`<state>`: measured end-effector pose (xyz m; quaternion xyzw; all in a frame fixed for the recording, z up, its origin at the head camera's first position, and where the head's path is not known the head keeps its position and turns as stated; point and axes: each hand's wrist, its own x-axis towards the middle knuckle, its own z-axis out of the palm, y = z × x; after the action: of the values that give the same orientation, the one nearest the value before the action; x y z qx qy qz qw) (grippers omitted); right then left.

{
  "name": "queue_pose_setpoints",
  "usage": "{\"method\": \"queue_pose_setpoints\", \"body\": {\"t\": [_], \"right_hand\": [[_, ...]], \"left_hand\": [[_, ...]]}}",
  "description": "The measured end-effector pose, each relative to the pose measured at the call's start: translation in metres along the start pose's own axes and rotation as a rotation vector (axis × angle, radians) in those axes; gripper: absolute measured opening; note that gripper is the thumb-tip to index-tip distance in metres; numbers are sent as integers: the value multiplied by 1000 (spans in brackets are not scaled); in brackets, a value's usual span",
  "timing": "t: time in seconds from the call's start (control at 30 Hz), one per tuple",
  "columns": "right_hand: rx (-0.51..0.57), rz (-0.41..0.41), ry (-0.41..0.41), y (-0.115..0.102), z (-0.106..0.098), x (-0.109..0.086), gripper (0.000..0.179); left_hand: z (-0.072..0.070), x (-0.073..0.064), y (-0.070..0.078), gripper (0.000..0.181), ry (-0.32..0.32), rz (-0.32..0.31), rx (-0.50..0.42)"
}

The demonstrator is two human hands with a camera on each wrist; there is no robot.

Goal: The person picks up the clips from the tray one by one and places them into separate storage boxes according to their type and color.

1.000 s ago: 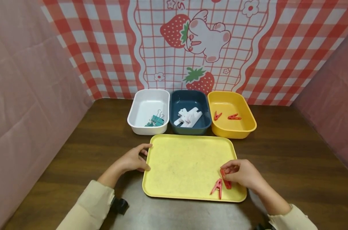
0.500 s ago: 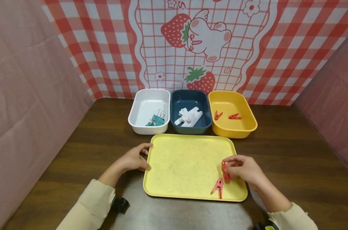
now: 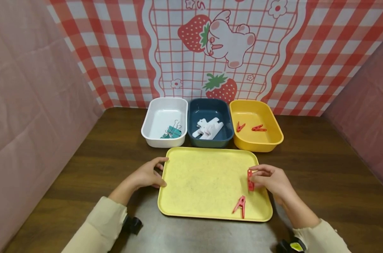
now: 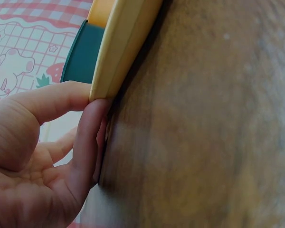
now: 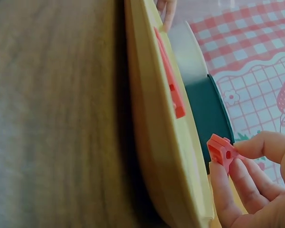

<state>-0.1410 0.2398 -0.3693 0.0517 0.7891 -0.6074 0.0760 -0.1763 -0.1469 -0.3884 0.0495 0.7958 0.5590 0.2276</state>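
My right hand (image 3: 273,181) pinches a red clothespin (image 3: 250,180) between thumb and fingers, above the right side of the yellow tray (image 3: 201,182). The right wrist view shows this clothespin (image 5: 221,151) at the fingertips. Another red clothespin (image 3: 240,206) lies on the tray near its front right corner, apart from the hand. My left hand (image 3: 146,174) holds the tray's left rim; in the left wrist view its thumb and a finger meet at the tray edge (image 4: 115,52), the other fingers partly hidden.
Behind the tray stand three bins side by side: a white bin (image 3: 148,123) with teal binder clips (image 3: 172,132), a dark blue bin (image 3: 194,107) with white clips (image 3: 208,128), and a yellow bin (image 3: 275,133) with two red clothespins (image 3: 258,128). A checked cloth (image 3: 122,59) hangs behind.
The right hand has lifted the clothespin from beside the other one and carried it away from me, towards the bins. The left hand stays at the tray rim.
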Motion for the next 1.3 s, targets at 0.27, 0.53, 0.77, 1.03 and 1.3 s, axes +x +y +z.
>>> {"method": "queue_pose_setpoints", "body": {"t": [0.27,0.53,0.77,1.03,1.3], "right_hand": [[29,-13,29,-3,-5,7,37],[54,-19,84,-11,-9,12,36],[100,-47,137,-17,-12,18,30],[151,-71,208,-23,-15,26,16],[241,-76,255,-32,-16,36,18]], "left_hand": [[0,0,0,83,3,0,0],[0,0,0,83,1,-2,-4],[0,0,0,84,1,-2,-2],[0,0,0,83,-1,-2,-2],[0,0,0,84,2,-1,5]]}}
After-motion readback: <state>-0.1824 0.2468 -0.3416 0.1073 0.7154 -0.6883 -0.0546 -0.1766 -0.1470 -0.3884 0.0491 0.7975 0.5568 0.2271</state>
